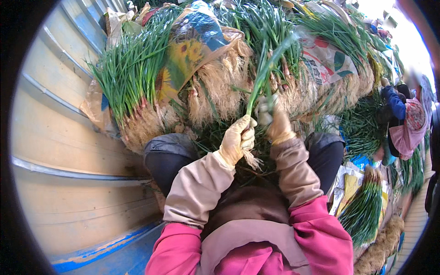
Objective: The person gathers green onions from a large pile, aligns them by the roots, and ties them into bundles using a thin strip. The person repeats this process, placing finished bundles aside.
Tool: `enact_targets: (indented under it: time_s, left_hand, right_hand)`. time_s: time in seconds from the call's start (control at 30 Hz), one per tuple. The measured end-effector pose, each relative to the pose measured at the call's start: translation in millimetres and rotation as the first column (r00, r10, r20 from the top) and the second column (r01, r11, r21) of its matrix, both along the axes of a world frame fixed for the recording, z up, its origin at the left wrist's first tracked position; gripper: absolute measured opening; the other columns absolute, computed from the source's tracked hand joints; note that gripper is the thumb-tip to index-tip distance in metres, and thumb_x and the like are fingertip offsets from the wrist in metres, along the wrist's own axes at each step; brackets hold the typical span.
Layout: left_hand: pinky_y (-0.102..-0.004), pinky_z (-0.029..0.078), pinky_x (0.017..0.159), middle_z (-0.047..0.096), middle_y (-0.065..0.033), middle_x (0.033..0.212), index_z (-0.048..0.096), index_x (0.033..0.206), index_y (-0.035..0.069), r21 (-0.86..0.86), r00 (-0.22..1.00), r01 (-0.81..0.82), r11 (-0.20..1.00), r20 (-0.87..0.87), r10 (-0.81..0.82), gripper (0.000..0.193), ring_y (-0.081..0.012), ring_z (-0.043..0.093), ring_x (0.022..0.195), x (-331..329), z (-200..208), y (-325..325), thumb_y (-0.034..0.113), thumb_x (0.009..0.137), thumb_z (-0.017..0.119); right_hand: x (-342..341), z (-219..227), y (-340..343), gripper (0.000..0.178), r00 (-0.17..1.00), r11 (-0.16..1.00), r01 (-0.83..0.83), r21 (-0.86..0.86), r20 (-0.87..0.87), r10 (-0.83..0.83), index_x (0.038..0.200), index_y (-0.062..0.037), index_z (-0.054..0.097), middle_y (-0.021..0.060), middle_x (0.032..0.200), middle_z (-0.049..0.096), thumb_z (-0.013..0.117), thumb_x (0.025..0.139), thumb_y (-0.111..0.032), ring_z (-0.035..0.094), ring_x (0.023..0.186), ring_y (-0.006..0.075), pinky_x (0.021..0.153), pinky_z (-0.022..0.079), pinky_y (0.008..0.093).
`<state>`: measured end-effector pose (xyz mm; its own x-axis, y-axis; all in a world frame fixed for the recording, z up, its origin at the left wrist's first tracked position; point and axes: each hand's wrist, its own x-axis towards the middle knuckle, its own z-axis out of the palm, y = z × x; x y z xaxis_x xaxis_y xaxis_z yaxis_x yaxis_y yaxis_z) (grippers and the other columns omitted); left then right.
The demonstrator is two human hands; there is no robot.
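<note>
A green onion [262,81] stands nearly upright in my left hand [238,139], whose gloved fingers are wrapped round its pale lower stalk. Its stringy roots hang out below the fist, and the green leaves lean up to the right. Close beside the stalk, my gloved right hand [278,123] is smeared by motion, so its fingers cannot be made out. Beyond both hands lie heaped green onions [135,80] with tan roots toward me. A sunflower-print sack [189,51] and a white printed sack [326,58] cover parts of the heap.
A ribbed metal wall [68,128] rises along my left. Loose green leaves [208,137] lie between my knees. At the right, a person in pink and blue [407,121] bends beside more greens. Nearer, a bundle of green onions [365,213] rests on flattened packaging.
</note>
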<state>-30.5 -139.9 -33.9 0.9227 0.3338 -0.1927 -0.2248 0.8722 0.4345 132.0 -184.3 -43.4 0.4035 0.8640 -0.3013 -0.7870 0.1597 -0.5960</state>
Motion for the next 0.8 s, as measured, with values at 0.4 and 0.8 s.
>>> enact_targets:
  time_s: [0.4, 0.8]
  left_hand:
    - [-0.0215, 0.025, 0.038, 0.038, 0.005, 0.054, 0.05, 0.079, 0.012, 0.159, 0.898, -0.134, 0.978, -0.397, 0.187, 0.029, -0.0073, 0.03, 0.041, 20.3, -27.5, -7.5, 0.035, 0.094, 0.043]
    - [-0.0229, 0.03, 0.04, 0.043, 0.0018, 0.057, 0.055, 0.103, 0.005, 0.037, 0.978, -0.135, 0.99, -0.154, 0.139, 0.03, -0.0085, 0.035, 0.042, 4.5, -10.5, -11.3, 0.032, 0.095, 0.043]
  right_hand:
    - [-40.9, -42.4, 5.0, 0.007, 0.897, 0.979, 0.197, -0.061, 0.414, -0.154, 0.09, -0.0042, 0.06, -0.002, 0.064, 0.057, 0.057, 0.087, -0.01, 0.047, 0.048, 0.007, 0.042, 0.037, 0.0215]
    - [-38.4, -57.4, -45.6, 0.03, -0.266, 0.487, -0.09, -0.869, 0.492, 0.829, 0.108, -0.0068, 0.059, 0.0108, 0.102, 0.062, 0.059, 0.082, -0.021, 0.058, 0.097, 0.0246, 0.084, 0.044, 0.0326]
